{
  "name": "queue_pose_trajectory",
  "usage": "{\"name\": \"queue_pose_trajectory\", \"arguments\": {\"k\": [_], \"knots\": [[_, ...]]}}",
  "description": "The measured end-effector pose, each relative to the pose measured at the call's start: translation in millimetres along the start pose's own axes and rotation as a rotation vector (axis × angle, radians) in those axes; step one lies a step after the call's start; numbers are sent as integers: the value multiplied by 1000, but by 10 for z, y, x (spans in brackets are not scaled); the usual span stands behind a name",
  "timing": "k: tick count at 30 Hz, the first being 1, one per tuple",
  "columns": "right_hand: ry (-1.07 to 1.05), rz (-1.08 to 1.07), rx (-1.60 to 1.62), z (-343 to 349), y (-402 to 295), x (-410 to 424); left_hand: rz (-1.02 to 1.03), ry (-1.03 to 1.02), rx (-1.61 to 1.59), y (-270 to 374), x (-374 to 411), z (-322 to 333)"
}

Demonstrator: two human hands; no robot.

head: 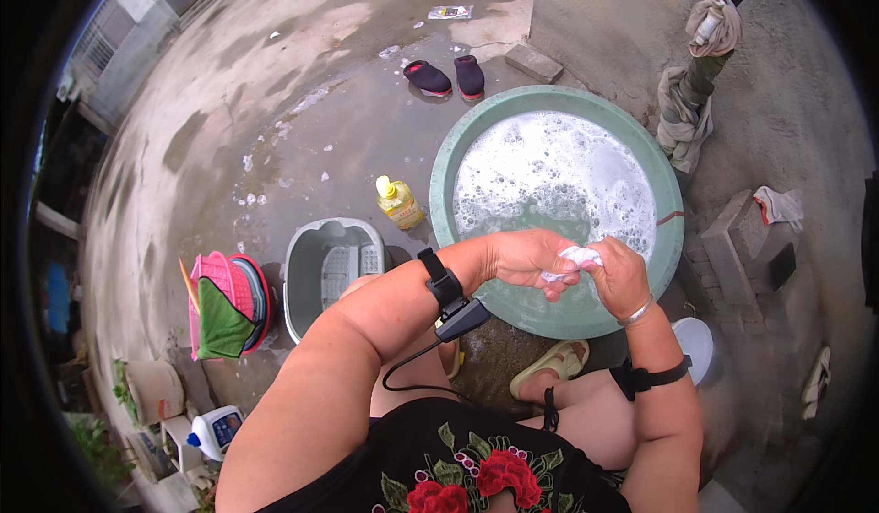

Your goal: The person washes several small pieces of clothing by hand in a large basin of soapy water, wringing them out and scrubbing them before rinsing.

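Between my two hands is a small white cloth [581,256], bunched and twisted. My left hand [532,259] grips one end of it, and my right hand [617,276] grips the other with the thumb pressed on top. Both hands are above the near part of a large round green plastic tub [450,135]. White suds [556,163] cover much of the water in the tub, while greenish water shows through beneath my hands. Most of the cloth is hidden by my fingers, so its kind cannot be told.
Left of the tub stand a yellow detergent bottle [400,204], a grey plastic foot basin [295,279] and a pink basket [213,276] with a green cloth [221,324]. Dark slippers [470,77] lie beyond. A cloth-wrapped pipe [697,94] and stacked bricks [738,252] are at right.
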State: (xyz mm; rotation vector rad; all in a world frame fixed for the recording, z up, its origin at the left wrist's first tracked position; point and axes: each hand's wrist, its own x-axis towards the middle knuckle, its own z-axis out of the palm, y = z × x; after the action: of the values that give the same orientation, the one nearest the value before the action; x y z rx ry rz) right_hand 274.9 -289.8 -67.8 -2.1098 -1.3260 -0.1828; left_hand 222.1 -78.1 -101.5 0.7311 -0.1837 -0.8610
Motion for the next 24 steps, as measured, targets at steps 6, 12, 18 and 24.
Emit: {"name": "queue_pose_trajectory", "arguments": {"k": [6, 12, 18, 24], "knots": [[102, 58, -103, 82, -27, -39, 74, 42, 12, 32, 17, 65], [128, 271, -5, 317, 23, -175, 38, 331, 365, -9, 100, 198], [206, 633, 370, 485, -70, -77, 330, 514, 1172, -182, 192, 111], [62, 1111, 914, 607, 102, -156, 146, 571, 1344, -143, 209, 185]]}}
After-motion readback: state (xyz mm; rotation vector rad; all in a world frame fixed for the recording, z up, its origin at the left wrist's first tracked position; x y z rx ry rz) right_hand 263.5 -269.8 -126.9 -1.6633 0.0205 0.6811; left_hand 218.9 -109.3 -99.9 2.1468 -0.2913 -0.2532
